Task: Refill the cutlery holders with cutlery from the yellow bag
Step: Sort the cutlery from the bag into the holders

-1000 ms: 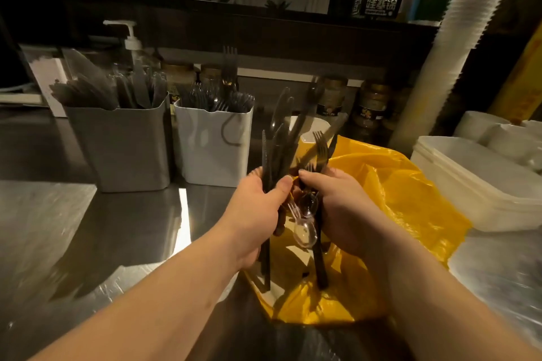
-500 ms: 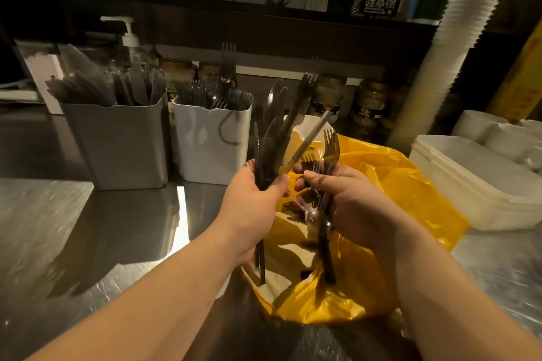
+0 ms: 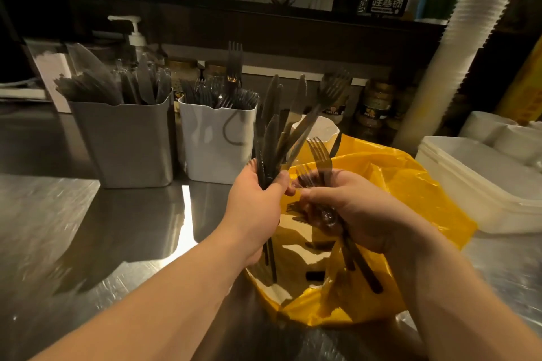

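My left hand (image 3: 258, 208) grips a bundle of dark plastic knives and a fork (image 3: 281, 126), standing upright above the open yellow bag (image 3: 410, 193). Right beside it, my right hand (image 3: 349, 208) holds a few forks and a clear spoon (image 3: 322, 167), their handles pointing down into the bag. Behind the bag stand three holders: a grey holder (image 3: 126, 141) full of knives, a white holder (image 3: 217, 143) full of forks, and a third white holder (image 3: 325, 126), mostly hidden behind the cutlery.
A steel counter (image 3: 88, 237) carries everything. White lidded tubs (image 3: 475, 182) sit at the right, with a tall stack of white cups (image 3: 457, 50) behind them. A pump bottle (image 3: 136, 35) and jars (image 3: 372, 105) stand along the back wall.
Both hands have risen slightly with their cutlery. The left bundle has fanned out and tipped a little toward the holders, and the clear spoon is now tucked deeper in my right hand.
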Action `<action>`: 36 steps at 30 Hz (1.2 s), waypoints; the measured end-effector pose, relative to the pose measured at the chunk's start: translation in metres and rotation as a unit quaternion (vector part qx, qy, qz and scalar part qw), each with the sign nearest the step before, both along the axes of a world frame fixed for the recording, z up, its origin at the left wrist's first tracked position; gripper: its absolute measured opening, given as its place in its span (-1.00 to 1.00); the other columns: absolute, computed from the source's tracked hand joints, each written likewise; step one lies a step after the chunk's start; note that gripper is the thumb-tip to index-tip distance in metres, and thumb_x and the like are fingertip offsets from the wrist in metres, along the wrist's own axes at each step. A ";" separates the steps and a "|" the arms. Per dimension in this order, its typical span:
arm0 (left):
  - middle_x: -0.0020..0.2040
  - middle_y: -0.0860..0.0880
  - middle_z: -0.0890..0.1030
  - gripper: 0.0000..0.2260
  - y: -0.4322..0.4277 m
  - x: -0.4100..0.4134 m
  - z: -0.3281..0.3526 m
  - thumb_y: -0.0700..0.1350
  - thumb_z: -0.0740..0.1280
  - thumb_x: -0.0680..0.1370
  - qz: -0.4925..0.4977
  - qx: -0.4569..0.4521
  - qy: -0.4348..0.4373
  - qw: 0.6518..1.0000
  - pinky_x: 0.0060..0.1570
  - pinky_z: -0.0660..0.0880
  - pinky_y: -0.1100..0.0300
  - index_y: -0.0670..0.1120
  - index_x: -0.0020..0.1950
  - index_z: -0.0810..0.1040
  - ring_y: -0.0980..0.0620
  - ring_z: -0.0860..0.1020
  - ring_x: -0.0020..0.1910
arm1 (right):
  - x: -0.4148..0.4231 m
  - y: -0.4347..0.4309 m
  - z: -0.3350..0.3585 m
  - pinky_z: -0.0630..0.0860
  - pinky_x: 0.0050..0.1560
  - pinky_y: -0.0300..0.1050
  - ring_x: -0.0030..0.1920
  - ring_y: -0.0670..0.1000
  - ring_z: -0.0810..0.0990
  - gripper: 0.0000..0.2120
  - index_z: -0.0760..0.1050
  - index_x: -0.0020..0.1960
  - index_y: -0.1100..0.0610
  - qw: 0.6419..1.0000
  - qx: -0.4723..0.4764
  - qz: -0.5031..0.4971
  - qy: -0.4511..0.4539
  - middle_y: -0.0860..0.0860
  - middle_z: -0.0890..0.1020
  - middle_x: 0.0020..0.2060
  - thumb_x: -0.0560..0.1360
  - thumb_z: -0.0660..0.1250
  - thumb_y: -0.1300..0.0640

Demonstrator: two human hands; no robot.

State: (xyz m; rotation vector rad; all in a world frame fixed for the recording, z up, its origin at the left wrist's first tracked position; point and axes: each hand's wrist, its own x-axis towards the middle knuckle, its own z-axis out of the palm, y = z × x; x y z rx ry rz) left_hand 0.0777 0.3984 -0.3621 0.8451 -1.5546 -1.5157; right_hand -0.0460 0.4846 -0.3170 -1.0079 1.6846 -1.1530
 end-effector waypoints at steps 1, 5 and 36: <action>-0.21 0.06 0.61 -0.85 0.000 0.001 0.001 0.01 0.28 0.66 -0.008 0.015 0.006 1.000 -0.01 0.55 0.06 0.00 0.18 0.52 0.06 0.52 -0.19 | -0.005 0.002 0.002 0.53 -0.29 -0.15 -0.23 0.06 0.62 -0.86 0.58 0.12 0.17 1.000 -0.005 -0.010 -0.017 0.14 0.64 -0.20 0.57 0.38 0.19; -0.30 -0.05 0.43 -0.80 0.001 0.004 0.004 -0.01 0.24 0.68 -0.045 0.090 0.038 0.994 -0.41 0.34 0.22 -0.13 0.01 0.46 0.06 0.33 -0.41 | -0.018 0.002 0.008 0.38 -0.50 -0.27 -0.41 -0.05 0.51 -0.85 0.51 0.16 0.24 0.977 -0.074 -0.107 -0.166 0.10 0.54 -0.27 0.63 0.26 0.22; -0.31 -0.04 0.42 -0.75 -0.001 0.012 0.015 0.05 0.24 0.63 -0.374 0.328 -0.048 0.866 -0.55 0.29 0.37 -0.14 0.07 0.43 0.12 0.36 -0.45 | -0.028 -0.004 0.006 0.52 -0.07 -0.11 -0.07 -0.04 0.60 -0.87 0.40 0.05 -0.03 0.894 -0.288 -0.336 -0.069 -0.05 0.66 0.16 0.70 0.13 0.16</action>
